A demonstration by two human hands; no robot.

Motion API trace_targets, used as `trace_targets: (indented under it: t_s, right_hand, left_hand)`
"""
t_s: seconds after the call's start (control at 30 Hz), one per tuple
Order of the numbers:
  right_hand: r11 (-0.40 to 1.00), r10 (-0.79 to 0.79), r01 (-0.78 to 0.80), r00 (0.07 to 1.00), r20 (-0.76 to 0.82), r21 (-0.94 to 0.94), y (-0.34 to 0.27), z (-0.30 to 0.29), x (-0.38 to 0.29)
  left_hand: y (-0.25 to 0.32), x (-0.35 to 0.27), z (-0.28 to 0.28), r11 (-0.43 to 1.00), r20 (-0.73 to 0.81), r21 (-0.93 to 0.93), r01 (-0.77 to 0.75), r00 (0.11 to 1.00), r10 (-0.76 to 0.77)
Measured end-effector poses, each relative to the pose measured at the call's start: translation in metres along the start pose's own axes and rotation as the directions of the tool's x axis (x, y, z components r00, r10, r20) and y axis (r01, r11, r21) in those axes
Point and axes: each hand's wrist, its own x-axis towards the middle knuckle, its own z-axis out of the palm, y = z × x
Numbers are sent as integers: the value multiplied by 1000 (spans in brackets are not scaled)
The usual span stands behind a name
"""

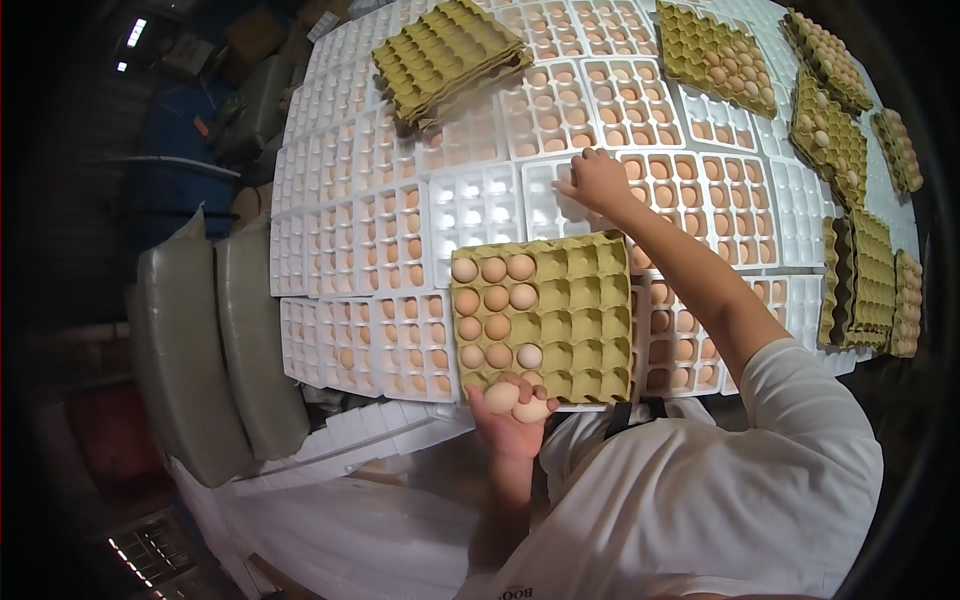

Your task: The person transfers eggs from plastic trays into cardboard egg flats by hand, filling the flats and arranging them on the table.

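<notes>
My left hand [514,420] is palm up at the near edge of a yellow-green pulp egg tray [585,322], its fingers curled around eggs [501,398]. That tray holds several eggs in its left columns; the cups on its right are bare. My right hand [596,178] reaches past the tray, over the upper part of a white foam egg tray [541,210], fingers bent down; whether an egg is under them cannot be told. Left of it lies another white foam tray [474,206] with bare cups. A foam tray with eggs [664,196] adjoins my right hand on the right.
White foam trays with eggs [401,240] cover much of the surface. Stacked pulp trays [450,56] lie at the back. More pulp trays, some with eggs [739,71], stand at the back right and right [870,277]. Wrapped grey-green bundles [187,345] stand at the left.
</notes>
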Motion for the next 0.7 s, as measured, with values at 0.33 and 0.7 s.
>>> trace_targets:
  t_s: [0.33,0.7]
  right_hand:
    - [965,-204,219,972,-114,145,27,15,-18]
    - [693,535,-265,813,-231,671,69,-58,-215]
  left_hand:
    - [67,200,153,-569,484,763,-307,855,186]
    - [31,335,158,-896,678,30,-442,668,-307]
